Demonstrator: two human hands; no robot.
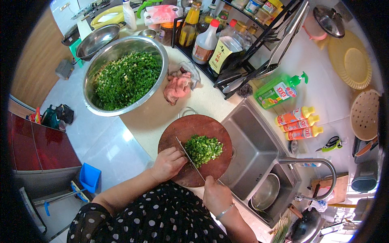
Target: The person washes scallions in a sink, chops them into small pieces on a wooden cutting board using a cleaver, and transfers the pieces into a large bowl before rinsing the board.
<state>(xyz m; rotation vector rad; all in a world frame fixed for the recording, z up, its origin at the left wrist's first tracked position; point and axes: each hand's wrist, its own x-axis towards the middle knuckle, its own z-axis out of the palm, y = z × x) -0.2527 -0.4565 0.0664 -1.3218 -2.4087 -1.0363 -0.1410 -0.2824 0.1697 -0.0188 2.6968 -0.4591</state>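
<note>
On a round wooden cutting board lies a heap of finely chopped green onions. My right hand grips the handle of a kitchen knife, its blade seen edge-on along the left side of the heap. The fingertips of my left hand touch the blade's left face, and the fingers are bent; whether they pinch it is hard to tell. Farther off stands a large stainless steel bowl, well filled with chopped greens and some paler bits.
The board's right part overhangs a steel double sink with a curved faucet; a metal pan sits in the smaller basin. A pink cloth lies beside the bowl. Behind are a black rack of bottles and a green pump bottle.
</note>
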